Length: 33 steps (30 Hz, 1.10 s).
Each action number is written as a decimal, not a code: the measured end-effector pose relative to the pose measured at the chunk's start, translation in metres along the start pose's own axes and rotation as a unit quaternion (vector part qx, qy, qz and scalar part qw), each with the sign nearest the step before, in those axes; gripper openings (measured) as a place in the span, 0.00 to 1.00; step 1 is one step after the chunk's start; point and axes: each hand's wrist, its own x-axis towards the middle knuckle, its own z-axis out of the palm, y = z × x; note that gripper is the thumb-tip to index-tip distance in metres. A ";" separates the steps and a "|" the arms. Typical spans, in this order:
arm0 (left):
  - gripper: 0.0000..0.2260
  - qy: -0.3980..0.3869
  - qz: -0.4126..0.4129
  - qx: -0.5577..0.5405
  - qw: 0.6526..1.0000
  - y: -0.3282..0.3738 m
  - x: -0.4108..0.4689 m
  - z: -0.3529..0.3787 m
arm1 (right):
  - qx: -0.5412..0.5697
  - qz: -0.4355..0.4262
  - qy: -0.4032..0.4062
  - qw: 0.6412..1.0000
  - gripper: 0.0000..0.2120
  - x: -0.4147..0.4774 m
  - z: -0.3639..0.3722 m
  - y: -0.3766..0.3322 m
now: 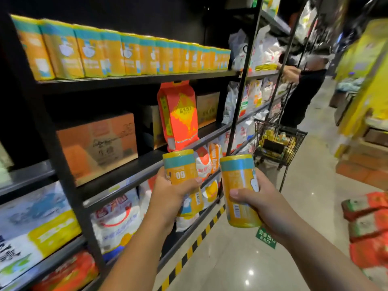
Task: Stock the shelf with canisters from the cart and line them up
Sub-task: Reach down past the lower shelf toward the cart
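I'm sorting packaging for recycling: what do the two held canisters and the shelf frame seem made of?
Left canister, right canister: glossy printed wrap with highlights; body beneath unclear, perhaps card or plastic. Shelf frame: likely black-painted metal, thin rigid uprights.

Dim, motion-blurred; shelf (134,80) recesses shadowed; glare spots on floor (251,271); edges bowed.

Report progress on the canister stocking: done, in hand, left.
Done: a long row of canisters stands lined up on the top shelf. In hand: the left hand grips one canister, the right hand a second canister, neither shelved yet. Left: place both, then the yellow stock visible in the cart down the aisle.
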 end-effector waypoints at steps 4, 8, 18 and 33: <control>0.25 -0.041 0.004 0.006 0.999 -0.004 0.064 0.012 | -0.024 -0.026 0.030 0.999 0.34 0.060 -0.016 0.001; 0.32 -0.058 0.007 0.023 0.998 -0.005 0.110 0.029 | -0.001 -0.031 0.057 0.998 0.38 0.104 -0.034 0.013; 0.31 -0.084 0.022 0.065 0.994 -0.037 0.229 0.124 | 0.022 -0.028 0.081 0.996 0.38 0.209 -0.138 0.042; 0.32 -0.018 0.090 0.076 0.993 -0.050 0.396 0.273 | 0.034 -0.086 -0.009 0.996 0.34 0.435 -0.291 0.038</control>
